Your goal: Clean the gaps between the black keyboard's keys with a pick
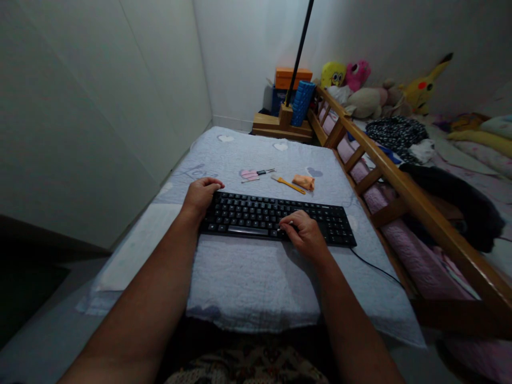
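A black keyboard [252,213] lies across the blue-grey cloth of the table [248,282]. At its upper left corner is my left hand [202,195], fingers bent and pressed together; whether they pinch the keyboard's edge is hard to tell. Over the keys right of the space bar, my right hand [303,230] is closed in a pinch. A small white tip shows at its fingertips, too small to name. Behind the keyboard lie a yellow-handled brush [291,185], a crumpled orange cloth [304,182], a dark-handled tool with a metal tip [261,172] and a thin stick [250,180].
A wooden bed rail [384,165] runs along the right, with plush toys [368,101] and clothes beyond it. The keyboard's cable [378,266] trails right. A black pole [300,50] on a wooden base, an orange box [293,78] and a blue roller [303,103] stand behind.
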Demonstrator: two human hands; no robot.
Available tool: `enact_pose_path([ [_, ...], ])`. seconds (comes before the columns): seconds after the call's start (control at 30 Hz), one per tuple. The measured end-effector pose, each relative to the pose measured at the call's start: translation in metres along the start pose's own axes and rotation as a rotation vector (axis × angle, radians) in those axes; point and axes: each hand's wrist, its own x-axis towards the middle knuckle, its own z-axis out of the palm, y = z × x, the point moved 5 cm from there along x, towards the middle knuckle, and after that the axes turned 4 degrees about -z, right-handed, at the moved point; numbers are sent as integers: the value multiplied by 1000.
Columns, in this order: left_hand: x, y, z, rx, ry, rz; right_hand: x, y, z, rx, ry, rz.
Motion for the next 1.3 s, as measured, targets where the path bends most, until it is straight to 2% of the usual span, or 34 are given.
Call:
enact_pose_path([
  [0.7, 3, -3, -1, 11, 2, 14, 2, 2, -1, -39, 13, 20],
  [0.83, 2, -1, -1, 5, 0, 23, 6, -2, 2, -75, -48, 16],
  [1.13, 0, 1, -2, -13, -3, 4, 30, -10, 6, -252, -281, -4],
  [1.3, -4, 5, -3, 13, 8, 11, 27, -9, 5, -213, -250, 5],
])
